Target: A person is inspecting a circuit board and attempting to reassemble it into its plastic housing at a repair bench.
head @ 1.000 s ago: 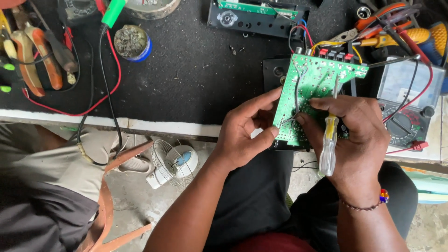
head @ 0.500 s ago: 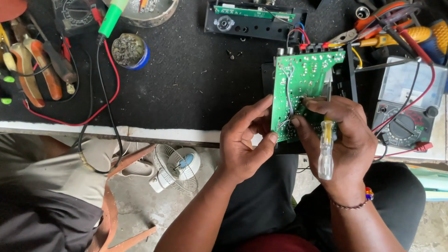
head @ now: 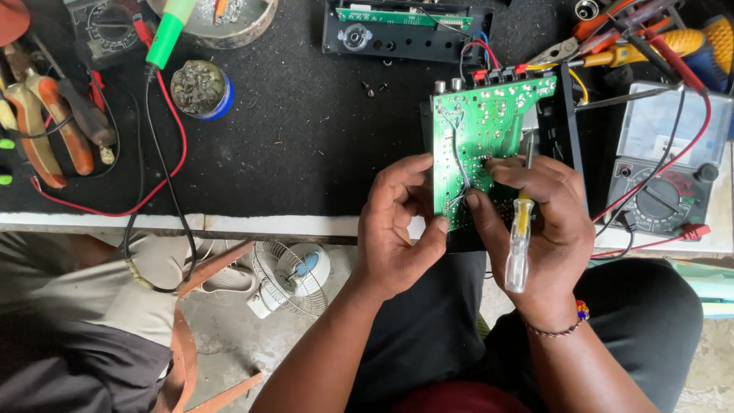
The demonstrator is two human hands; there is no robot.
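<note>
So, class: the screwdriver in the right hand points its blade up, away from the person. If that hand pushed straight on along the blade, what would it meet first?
The right hand holds the yellow-handled screwdriver with its blade beside the green circuit board. Straight on, it would probably meet the red connectors at the board's top edge, though depth is unclear.

A black mat covers the work table, w/ a pale edge along the front. Below it is a gray concrete floor, a bit dirty. A small white fan lies on the floor, near a pale sandal. An orange strap bends across the floor. At left sits another person, only a leg in tan & dark cloth shows. Light is soft & even, like daytime. No walls or windows in view.
</note>
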